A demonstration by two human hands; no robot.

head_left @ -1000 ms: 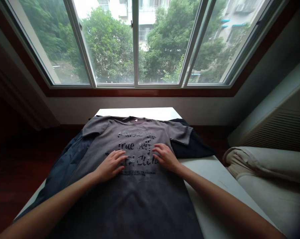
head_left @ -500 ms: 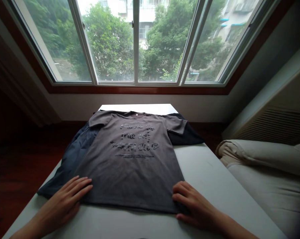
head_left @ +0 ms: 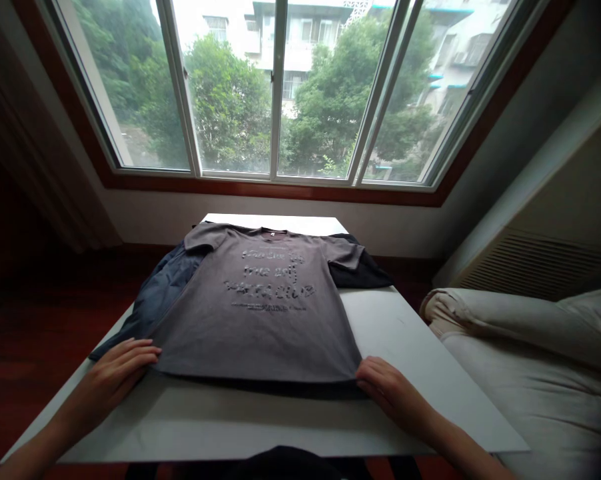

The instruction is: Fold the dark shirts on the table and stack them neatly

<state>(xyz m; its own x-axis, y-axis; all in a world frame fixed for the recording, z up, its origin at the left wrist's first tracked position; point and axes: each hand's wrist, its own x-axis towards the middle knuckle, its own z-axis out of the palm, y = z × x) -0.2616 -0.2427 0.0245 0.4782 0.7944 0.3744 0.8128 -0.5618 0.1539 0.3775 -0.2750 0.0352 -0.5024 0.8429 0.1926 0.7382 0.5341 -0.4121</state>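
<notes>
A grey T-shirt [head_left: 260, 340] with dark raised lettering lies face up, its collar toward the window and its hem toward me. My left hand [head_left: 113, 373] grips the hem's left corner, fingers closed over the cloth. At the opposite corner, my right hand [head_left: 388, 387] pinches the hem between thumb and fingers. The hem looks stretched straight and slightly raised, with a dark layer showing beneath it. Under the shirt's left side spreads a dark blue garment [head_left: 158, 293]. A black garment [head_left: 358, 275] sticks out beneath the right sleeve.
The white table [head_left: 395, 327] carries the clothes. To the right stands a sofa [head_left: 520, 373] in pale fabric, close to the table edge. Beyond the table is a wide window [head_left: 275, 100] in a red-brown frame. A curtain [head_left: 45, 167] hangs at left over dark red floor.
Both hands, flatter on the shirt before, now hold its hem corners. The hem has been pulled taut and lifted a little. My view has shifted, showing the table's near edge.
</notes>
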